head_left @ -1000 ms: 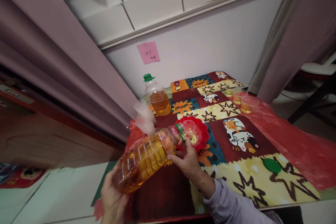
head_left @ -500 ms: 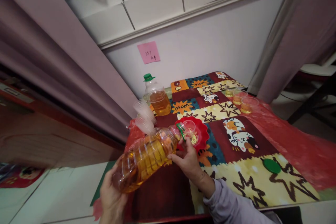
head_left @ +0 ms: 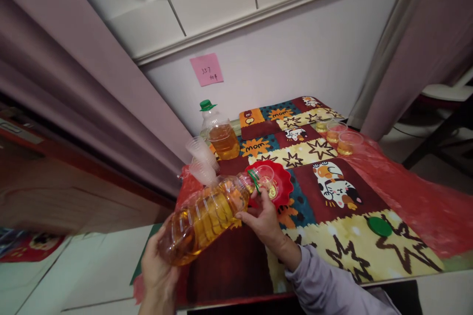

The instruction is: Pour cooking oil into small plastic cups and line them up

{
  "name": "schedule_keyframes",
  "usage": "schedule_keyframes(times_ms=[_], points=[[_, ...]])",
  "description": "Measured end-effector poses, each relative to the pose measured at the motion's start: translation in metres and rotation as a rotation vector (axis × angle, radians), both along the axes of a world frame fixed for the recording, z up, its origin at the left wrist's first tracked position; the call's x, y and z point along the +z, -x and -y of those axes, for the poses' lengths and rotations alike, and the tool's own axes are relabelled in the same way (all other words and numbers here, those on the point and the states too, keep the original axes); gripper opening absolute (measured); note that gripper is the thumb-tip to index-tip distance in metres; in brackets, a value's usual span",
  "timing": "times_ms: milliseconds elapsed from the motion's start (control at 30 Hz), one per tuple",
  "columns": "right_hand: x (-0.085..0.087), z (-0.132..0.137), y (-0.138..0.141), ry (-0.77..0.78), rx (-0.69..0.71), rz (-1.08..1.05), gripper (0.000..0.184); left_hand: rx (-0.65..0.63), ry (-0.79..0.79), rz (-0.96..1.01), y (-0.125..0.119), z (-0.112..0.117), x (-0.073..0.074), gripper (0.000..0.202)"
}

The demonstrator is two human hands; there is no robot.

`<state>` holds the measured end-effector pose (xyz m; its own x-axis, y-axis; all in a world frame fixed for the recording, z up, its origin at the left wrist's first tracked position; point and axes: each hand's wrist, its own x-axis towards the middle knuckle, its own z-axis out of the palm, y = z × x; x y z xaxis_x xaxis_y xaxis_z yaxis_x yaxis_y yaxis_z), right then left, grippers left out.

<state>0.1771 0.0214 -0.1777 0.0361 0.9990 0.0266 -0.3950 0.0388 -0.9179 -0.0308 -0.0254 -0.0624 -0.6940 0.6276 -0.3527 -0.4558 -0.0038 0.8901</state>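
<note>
Red, crinkled plastic sheeting (head_left: 388, 192) spread beneath smooth patchwork mats (head_left: 306, 197), above which I held a ribbed, clear bottle (head_left: 209, 219) of amber liquid at a slant. My left hand (head_left: 158, 262) curved around its rounded base, fingers partly hidden, while my right hand (head_left: 266, 224), half closed, gripped it near the neck with thumb and bent fingers. By its mouth were a scalloped red dish (head_left: 287, 188) and a thin, clear cup (head_left: 269, 173); a flat, round green cap (head_left: 380, 227) lay on the nearest mat.
</note>
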Motion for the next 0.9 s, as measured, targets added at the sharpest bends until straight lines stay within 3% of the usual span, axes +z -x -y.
schedule_keyframes(times_ms=[333, 900], points=[[0.0014, -0.0027, -0.0010, -0.010, -0.011, 0.018, 0.085, -0.065, -0.030, -0.019, 0.0025, 0.0000, -0.0043, 0.024], [-0.0010, -0.0034, -0.0012, -0.062, -0.026, 0.059, 0.077, -0.046, -0.030, -0.001, 0.0016, -0.0023, -0.0024, 0.024]])
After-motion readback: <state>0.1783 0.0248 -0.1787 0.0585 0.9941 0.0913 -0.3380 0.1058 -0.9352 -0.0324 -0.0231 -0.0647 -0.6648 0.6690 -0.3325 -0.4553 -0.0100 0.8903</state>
